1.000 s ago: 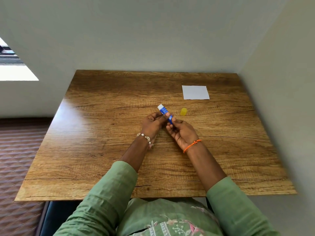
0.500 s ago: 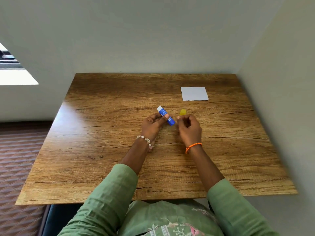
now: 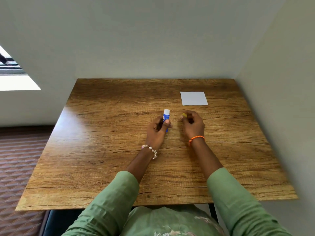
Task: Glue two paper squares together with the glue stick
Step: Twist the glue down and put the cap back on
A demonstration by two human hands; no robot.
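left hand (image 3: pixel 157 128): fingers and thumb wrapped round the glue stick (image 3: pixel 166 120), holding it near upright, white end up, over the table (image 3: pixel 102 150) centre
right hand (image 3: pixel 193 123): at 3 o'clock of the left hand, apart from it; fingertips curled, pinching the small yellow cap (image 3: pixel 184 114)
step in hand: looks like capping the stick; judgement only
how to do it well: keep the left hand's grip low on the blue barrel so the white end stays free; bring the cap in line with the barrel axis, push straight on, no tilt; don't squeeze the cap out of round
risk: cap is tiny, mostly hidden by fingers, could slip and roll
paper square (image 3: pixel 194 98): flat on the table at 1 o'clock of the hands, well apart, near the far right edge
task state: can't tell if that is one sheet or two stacked
counts: glue stick 1; cap 1; paper square 1 visible; hands 2; bracelets 2, one per wrist; table 1
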